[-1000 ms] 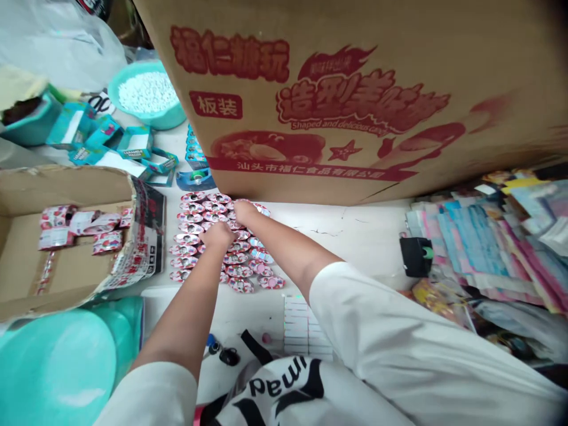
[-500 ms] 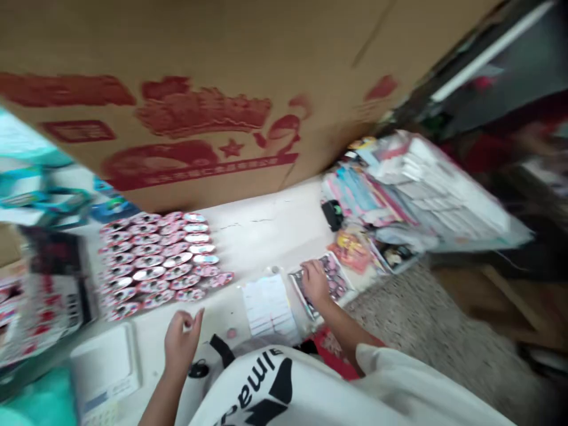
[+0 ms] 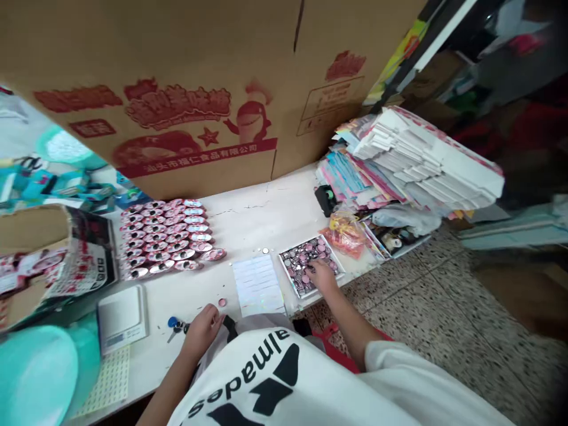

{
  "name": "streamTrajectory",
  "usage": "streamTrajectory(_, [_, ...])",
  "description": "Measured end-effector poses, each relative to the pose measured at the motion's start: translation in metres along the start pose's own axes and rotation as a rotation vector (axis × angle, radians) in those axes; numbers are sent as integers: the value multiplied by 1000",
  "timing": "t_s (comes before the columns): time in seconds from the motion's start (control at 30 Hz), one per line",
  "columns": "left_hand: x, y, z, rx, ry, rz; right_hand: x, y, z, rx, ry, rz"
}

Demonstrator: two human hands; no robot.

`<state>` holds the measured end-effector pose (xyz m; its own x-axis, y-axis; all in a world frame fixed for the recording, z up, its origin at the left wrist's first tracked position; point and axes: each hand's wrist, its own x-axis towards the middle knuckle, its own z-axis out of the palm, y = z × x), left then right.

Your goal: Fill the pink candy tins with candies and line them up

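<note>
My right hand [image 3: 323,276] reaches into a shallow white box [image 3: 341,264] filled with small round pink and silvery discs [image 3: 302,260]. Its fingers are bent down among the discs, and what lies between the fingertips is hidden. My left hand [image 3: 204,328] is curled closed at the table's near edge; its inner side cannot be seen. Just beyond that hand lies a single pink disc [image 3: 222,302]. Between my hands, a whitish sheet or stack of strips [image 3: 258,284] lies flat on the table.
Rows of oval pink-patterned packs [image 3: 164,236] stand at left. A large cardboard carton [image 3: 177,47] rises behind. Keys [image 3: 175,325], a white scale [image 3: 122,316] and a teal basin [image 3: 35,376] are on the left. Stacked cards [image 3: 426,157] and an orange bag [image 3: 346,234] sit right.
My right hand has shifted deeper among the discs, fingers bent down. The left hand has moved right towards the table's edge and turned over, still curled. The camera view has shifted.
</note>
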<state>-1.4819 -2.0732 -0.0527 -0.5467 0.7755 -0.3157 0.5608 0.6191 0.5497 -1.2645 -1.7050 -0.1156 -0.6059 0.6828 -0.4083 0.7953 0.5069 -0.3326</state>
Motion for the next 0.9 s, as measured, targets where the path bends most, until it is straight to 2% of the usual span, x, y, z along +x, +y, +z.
streamTrajectory(0.17, [-42,-9,14,-15,162,-96,3,-6,0,-158,-44,-26])
streamTrajectory(0.3, [-75,-11,26,-57,311,-209,8,-5,-5,-166,-55,-86])
streamTrajectory(0.43, [-94,-7,35,-124,403,-332,15,3,-13,-153,-18,-129])
streamTrajectory(0.63, [-91,8,32,-147,469,-394,19,9,-24,-80,99,-129])
streamTrajectory(0.77, [-75,12,16,-141,417,-325,12,5,-22,-60,110,-104])
streamTrajectory(0.9, [-57,3,-1,-121,317,-250,-2,0,-17,-116,97,-55])
